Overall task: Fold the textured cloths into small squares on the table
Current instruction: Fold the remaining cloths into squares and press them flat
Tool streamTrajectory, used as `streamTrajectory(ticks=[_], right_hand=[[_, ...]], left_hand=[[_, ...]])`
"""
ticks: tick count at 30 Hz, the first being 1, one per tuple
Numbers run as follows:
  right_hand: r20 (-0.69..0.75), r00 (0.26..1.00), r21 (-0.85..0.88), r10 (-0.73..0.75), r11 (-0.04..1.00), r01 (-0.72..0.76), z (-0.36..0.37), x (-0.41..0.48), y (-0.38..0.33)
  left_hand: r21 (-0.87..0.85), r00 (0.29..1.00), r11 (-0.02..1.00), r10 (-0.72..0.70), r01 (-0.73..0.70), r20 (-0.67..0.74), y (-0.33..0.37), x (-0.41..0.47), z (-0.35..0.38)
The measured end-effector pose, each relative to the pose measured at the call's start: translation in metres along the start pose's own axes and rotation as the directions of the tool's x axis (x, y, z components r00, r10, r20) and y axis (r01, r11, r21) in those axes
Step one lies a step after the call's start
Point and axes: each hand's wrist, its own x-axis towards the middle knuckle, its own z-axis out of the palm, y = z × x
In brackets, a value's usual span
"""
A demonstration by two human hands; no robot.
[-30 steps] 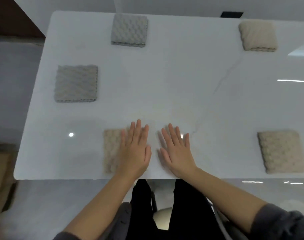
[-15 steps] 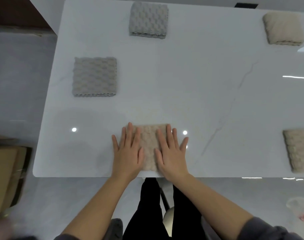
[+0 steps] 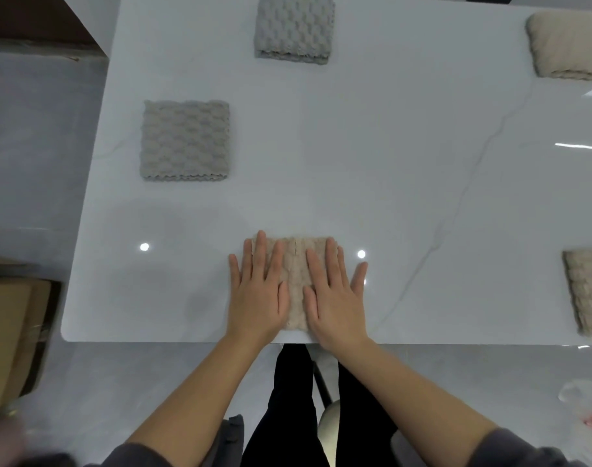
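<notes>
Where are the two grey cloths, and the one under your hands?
Far grey cloth (image 3: 294, 26): head view, its middle.
Near grey cloth (image 3: 185, 139): head view, its middle.
Beige cloth (image 3: 296, 281): head view, strip between the hands.

Both hands, left hand (image 3: 257, 291) and right hand (image 3: 335, 298), press flat on a folded beige cloth (image 3: 296, 281). It lies at the near edge of the white counter (image 3: 355, 170). Four other folded cloths lie well apart.

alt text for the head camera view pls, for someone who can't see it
Both bare hands, left hand and right hand, press flat on a folded beige textured cloth at the near edge of a glossy white table. Four other folded squares, two grey and two beige, lie spread across the table.
</notes>
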Motion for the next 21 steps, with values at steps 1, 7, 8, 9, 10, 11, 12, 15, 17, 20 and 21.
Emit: streamTrajectory(ticks=[1,7,8,9,10,11,12,15,17,20,21], right_hand=[[-0.001,1.000,0.001,0.003,1.000,-0.003,0.001,0.000,-0.001],[0.031,0.999,-0.021,-0.044,0.999,0.045,-0.002,0.001,0.001],[0.027,0.998,-0.010,-0.056,0.998,0.057,-0.007,0.001,0.006],[0.022,0.998,0.016,-0.062,0.998,0.062,-0.014,0.003,0.012],[0.020,0.997,0.052,-0.068,0.996,0.067,-0.022,0.008,0.018],[0.024,0.996,0.082,-0.084,0.993,0.082,-0.031,0.015,0.025],[0.031,0.993,0.102,-0.116,0.988,0.113,-0.040,0.024,0.030],[0.075,0.949,0.107,-0.306,0.949,0.298,-0.060,0.059,0.039],[0.127,0.877,0.072,-0.463,0.887,0.457,-0.065,0.082,0.033],[0.229,0.704,0.000,-0.672,0.723,0.691,-0.061,0.106,0.021],[0.261,0.648,-0.015,-0.716,0.668,0.744,-0.057,0.112,0.017]], left_hand=[[-0.005,1.000,1.000,0.004,-0.004,-0.005,0.003,0.001,0.001],[0.008,0.999,0.999,0.039,-0.039,0.014,0.003,0.003,-0.003],[0.027,0.999,0.998,0.048,-0.048,0.010,0.000,0.001,-0.006],[0.044,0.998,0.997,0.067,-0.067,0.005,-0.003,-0.002,-0.009],[0.058,0.994,0.993,0.105,-0.105,0.002,-0.007,-0.005,-0.013],[0.074,0.985,0.982,0.172,-0.172,0.003,-0.012,-0.007,-0.017],[0.091,0.962,0.958,0.273,-0.273,0.014,-0.015,-0.010,-0.022],[0.117,0.756,0.747,0.649,-0.655,0.088,-0.019,-0.014,-0.029],[0.137,0.585,0.569,0.797,-0.811,0.150,-0.014,-0.012,-0.027],[0.135,0.442,0.423,0.875,-0.896,0.199,-0.009,0.000,-0.017],[0.122,0.417,0.400,0.884,-0.909,0.210,-0.008,0.006,-0.014]])
